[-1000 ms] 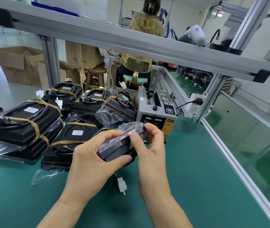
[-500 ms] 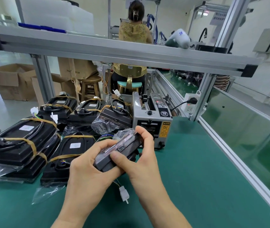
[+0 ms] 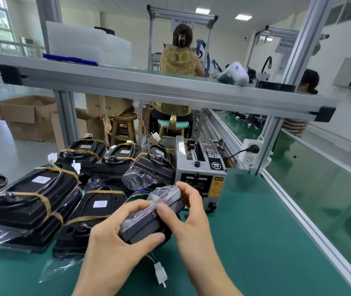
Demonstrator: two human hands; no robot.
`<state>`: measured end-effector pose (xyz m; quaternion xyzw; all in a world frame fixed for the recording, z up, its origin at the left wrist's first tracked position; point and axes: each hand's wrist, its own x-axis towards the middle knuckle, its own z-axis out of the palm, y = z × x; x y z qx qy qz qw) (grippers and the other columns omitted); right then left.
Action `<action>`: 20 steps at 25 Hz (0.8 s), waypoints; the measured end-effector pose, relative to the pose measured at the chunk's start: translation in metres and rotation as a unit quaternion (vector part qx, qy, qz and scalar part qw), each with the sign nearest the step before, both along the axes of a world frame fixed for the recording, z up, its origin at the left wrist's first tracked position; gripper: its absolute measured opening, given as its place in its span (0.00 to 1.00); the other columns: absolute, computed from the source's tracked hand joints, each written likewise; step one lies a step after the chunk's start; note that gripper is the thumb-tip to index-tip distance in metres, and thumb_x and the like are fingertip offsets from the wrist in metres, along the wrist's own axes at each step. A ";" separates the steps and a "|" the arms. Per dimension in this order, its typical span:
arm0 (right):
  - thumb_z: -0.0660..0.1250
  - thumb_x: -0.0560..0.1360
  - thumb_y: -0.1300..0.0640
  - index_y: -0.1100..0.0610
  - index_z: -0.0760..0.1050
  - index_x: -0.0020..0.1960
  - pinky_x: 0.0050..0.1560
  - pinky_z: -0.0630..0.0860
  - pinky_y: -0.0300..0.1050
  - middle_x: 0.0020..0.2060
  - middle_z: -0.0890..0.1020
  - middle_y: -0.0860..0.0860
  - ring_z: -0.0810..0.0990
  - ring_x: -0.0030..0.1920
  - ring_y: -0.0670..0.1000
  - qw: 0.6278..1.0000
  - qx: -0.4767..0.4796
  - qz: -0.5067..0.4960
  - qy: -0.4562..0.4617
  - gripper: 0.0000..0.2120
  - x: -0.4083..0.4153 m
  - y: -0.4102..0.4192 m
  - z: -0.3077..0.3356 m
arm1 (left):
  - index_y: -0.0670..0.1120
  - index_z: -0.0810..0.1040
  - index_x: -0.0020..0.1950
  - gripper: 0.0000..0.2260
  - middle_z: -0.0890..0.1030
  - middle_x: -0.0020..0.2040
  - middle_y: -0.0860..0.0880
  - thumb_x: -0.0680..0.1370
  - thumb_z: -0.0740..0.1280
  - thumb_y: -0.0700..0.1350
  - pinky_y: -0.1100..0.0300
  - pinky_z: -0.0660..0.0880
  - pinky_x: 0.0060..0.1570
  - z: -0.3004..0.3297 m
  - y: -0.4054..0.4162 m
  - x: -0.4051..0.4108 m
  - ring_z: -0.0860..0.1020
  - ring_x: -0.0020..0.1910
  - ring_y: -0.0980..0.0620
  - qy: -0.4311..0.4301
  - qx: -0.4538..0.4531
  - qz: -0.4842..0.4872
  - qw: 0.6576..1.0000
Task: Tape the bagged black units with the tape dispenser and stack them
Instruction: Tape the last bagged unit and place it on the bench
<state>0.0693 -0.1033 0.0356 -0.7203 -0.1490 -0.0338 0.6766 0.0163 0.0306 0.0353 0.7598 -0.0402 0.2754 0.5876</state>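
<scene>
Two hands hold one bagged black unit (image 3: 149, 218) above the green matte bench (image 3: 255, 242), just before the grey boxy tape dispenser (image 3: 200, 174). It is gripped from below by the left hand (image 3: 114, 248), fingers curled; its glossy crinkled film is pinched by the right hand (image 3: 191, 218). Taped units (image 3: 29, 201) are stacked at left.

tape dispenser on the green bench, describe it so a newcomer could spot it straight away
Start at the green bench mat and look toward its back edge, just beyond the two hands holding a bagged black unit. The grey box-shaped tape dispenser stands there, right of the taped black units. Unlike them it is pale metal, with a black control panel on top and a yellow warning label on its front.
</scene>
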 end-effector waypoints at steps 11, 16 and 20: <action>0.78 0.54 0.37 0.28 0.59 0.68 0.72 0.63 0.45 0.67 0.64 0.26 0.63 0.70 0.36 0.965 -0.225 0.134 -0.024 0.47 -0.003 -0.046 -0.001 | 0.44 0.85 0.41 0.23 0.83 0.40 0.38 0.53 0.64 0.25 0.55 0.81 0.36 -0.034 0.036 0.004 0.83 0.34 0.44 0.009 -0.392 -0.088 0.916; 0.77 0.64 0.53 0.35 0.69 0.64 0.57 0.74 0.37 0.55 0.81 0.41 0.81 0.55 0.41 0.942 -0.228 0.240 -0.061 0.33 -0.003 -0.049 0.018 | 0.41 0.85 0.44 0.33 0.83 0.45 0.36 0.39 0.80 0.36 0.49 0.81 0.35 -0.056 0.024 0.004 0.83 0.38 0.39 0.045 -0.504 -0.177 0.844; 0.75 0.62 0.50 0.34 0.69 0.62 0.58 0.75 0.42 0.56 0.79 0.38 0.78 0.55 0.41 0.941 -0.287 0.142 -0.109 0.32 0.002 -0.055 0.013 | 0.46 0.82 0.56 0.26 0.82 0.58 0.45 0.58 0.73 0.38 0.50 0.74 0.58 -0.052 0.026 0.002 0.79 0.59 0.45 0.090 -0.377 -0.148 0.910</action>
